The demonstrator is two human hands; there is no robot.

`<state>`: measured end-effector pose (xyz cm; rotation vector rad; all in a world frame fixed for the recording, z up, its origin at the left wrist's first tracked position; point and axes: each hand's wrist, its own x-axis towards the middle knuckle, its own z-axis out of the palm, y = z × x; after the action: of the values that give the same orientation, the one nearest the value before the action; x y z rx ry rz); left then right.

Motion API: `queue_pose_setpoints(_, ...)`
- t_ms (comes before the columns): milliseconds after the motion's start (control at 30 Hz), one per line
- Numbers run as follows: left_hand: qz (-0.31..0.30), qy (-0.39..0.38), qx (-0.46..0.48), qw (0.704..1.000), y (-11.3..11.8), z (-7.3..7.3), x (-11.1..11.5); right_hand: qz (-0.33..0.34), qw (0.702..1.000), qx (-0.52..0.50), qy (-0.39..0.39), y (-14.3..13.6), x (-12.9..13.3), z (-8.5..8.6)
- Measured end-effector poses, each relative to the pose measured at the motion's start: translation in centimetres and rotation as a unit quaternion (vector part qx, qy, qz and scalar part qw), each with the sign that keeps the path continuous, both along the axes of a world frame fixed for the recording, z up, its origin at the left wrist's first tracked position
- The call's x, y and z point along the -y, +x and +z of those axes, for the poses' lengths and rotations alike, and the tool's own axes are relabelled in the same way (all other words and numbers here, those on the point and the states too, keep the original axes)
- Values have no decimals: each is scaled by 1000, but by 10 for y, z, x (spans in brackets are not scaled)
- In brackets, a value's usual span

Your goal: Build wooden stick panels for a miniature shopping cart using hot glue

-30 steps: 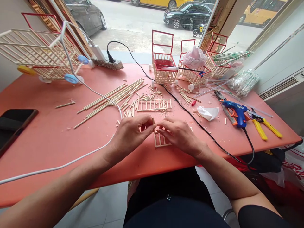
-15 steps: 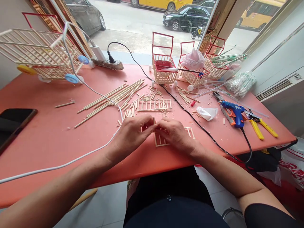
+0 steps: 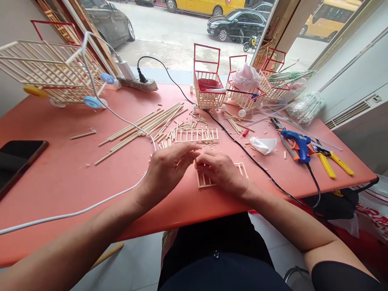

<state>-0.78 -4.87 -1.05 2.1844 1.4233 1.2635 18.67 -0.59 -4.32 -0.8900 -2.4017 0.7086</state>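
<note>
A ladder-like wooden stick frame (image 3: 205,186) lies near the table's front edge, partly covered by my right hand (image 3: 222,171). The right fingers are closed in a pinch at the frame's left corner, on a short wooden stick (image 3: 196,162) that stands up there; its lower end is hard to make out. Just left of it is my left hand (image 3: 169,165), its thumb and fingers apart with nothing visible between them. Beyond both hands lies a second stick frame (image 3: 197,135).
Long wooden sticks (image 3: 142,127) and short cut pieces lie behind my hands. Small stick carts (image 3: 209,87) stand at the back. A blue glue gun (image 3: 297,141) and yellow-handled pliers (image 3: 335,161) are at right. A black cord (image 3: 242,147) and white cable (image 3: 121,192) cross the table.
My left thumb and fingers have come apart and drawn slightly off the short stick. My right hand has stayed at the frame's corner.
</note>
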Motion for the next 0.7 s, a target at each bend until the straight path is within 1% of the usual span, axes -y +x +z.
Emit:
queue_pose_setpoints(133, -18, 21, -19, 999, 1, 0, -1, -1, 1000, 0, 10, 0, 0, -1)
queue_pose_setpoints(533, 2, -10, -13, 1000, 0, -2, -3, -1, 1000, 6, 16, 0, -1, 0)
queue_pose_setpoints(700, 3, -8, -9, 1000, 1, -3, -3, -1, 1000, 2, 12, 0, -1, -1)
